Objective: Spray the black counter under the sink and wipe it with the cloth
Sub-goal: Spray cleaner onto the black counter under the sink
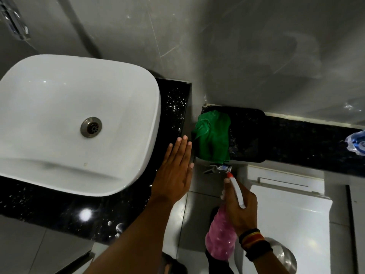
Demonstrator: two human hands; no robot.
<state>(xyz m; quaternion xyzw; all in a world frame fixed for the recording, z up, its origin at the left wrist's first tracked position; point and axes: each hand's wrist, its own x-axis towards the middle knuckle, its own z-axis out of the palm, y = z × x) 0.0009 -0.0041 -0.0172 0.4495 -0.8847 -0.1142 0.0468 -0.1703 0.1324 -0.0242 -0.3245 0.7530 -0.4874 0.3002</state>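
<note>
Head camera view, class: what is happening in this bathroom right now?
A person stands at a white sink set on a black counter speckled with droplets. The right hand holds a pink spray bottle by its trigger head, nozzle pointing forward. The left hand is flat and open, reaching over the counter's edge and holding nothing. A green cloth lies unheld on a lower black ledge near the wall. No wiping is under way.
</note>
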